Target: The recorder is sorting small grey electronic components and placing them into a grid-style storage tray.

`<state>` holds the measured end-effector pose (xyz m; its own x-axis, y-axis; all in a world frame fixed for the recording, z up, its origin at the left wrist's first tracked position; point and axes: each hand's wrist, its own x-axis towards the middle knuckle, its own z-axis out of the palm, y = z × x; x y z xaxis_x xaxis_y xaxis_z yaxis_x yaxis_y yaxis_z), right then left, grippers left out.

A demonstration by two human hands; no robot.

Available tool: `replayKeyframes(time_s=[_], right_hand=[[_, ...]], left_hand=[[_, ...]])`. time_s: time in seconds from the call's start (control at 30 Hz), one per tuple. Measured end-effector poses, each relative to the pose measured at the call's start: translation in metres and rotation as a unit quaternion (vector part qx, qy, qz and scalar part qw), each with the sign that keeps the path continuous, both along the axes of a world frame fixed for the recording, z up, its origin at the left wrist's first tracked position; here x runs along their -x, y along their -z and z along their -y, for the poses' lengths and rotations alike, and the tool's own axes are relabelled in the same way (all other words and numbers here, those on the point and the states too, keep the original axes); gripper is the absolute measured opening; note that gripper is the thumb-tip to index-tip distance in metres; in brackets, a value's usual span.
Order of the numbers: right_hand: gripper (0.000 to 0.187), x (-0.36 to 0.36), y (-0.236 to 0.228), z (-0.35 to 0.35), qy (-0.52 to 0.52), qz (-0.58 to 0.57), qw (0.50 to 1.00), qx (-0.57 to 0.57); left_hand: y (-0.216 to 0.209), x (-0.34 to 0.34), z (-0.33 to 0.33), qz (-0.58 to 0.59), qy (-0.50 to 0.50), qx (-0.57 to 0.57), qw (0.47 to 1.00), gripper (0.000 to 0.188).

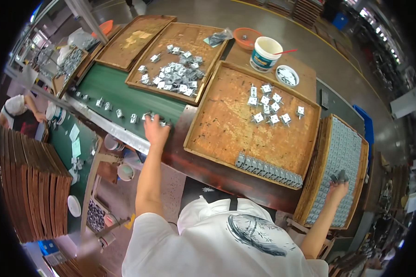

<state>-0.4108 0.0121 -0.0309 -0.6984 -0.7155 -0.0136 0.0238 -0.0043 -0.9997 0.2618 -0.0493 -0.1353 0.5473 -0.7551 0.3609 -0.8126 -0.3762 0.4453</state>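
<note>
My left hand (156, 131) is at the near edge of the green conveyor belt (138, 101), with its fingers closed on small silvery metal parts (148, 116). More of these boxy parts lie in a loose row along the belt to its left. Over on the right, my right hand (338, 190) is closed on a dark grey metal piece (341, 176). It is over a wooden tray (305, 203) packed with rows of grey metal parts (339, 152). Between my hands, another wooden tray (208, 134) holds scattered metal parts (266, 99) and a tight row (268, 171) along its near side.
Beyond the belt, a wooden tray (134, 76) bears a heap of parts. A white bucket (265, 54) with a red stick, a small white bowl (287, 76) and an orange basin (246, 37) stand at the back. Stacked trays (30, 184) and another person (18, 108) are at the left.
</note>
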Motion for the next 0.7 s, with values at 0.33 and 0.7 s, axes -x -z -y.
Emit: replayKeyframes(time_s=[0.33,0.7], right_hand=[[0.021,-0.074,-0.034,0.018,-0.08,0.095,0.989,0.076],[0.022,-0.12,-0.031,0.025,-0.131,0.144,0.98,0.05]], left_hand=[[-0.068,0.006,0.159,-0.1,0.142,0.015,0.985,0.05],[-0.1,0.205,0.167,-0.112,0.324,-0.113,0.933,0.042]])
